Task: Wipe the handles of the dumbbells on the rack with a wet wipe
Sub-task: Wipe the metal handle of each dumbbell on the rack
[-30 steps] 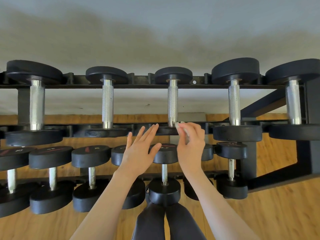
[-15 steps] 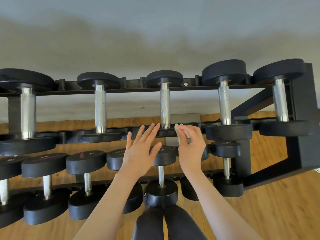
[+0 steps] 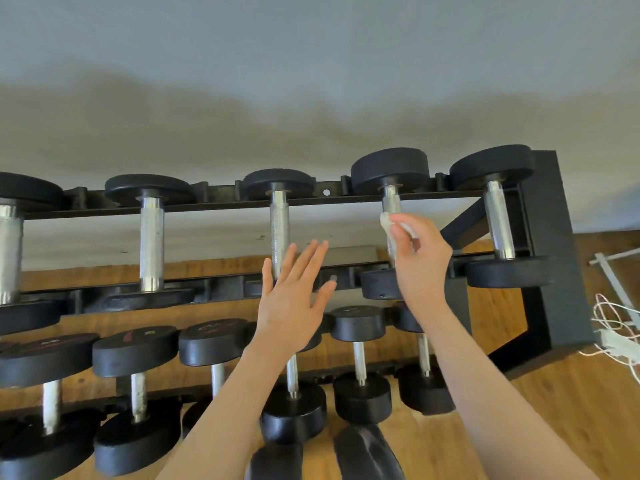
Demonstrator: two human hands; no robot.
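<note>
A black two-tier rack holds black dumbbells with chrome handles. My right hand pinches a white wet wipe and holds it against the chrome handle of the fourth dumbbell on the top tier, covering most of that handle. My left hand hovers with fingers straight and spread, in front of the lower end of the middle dumbbell's handle; whether it touches is unclear. Further handles stand at the left and far right.
The lower tier carries several smaller dumbbells. Wooden floor lies below, with white cables and a white frame at the right edge. My dark-clad knees show at the bottom. A grey wall stands behind the rack.
My right hand moved with the wipe from beside the middle dumbbell's near end up and right onto the fourth dumbbell's handle. The view shifted right. My left hand stayed spread near the middle dumbbell.
</note>
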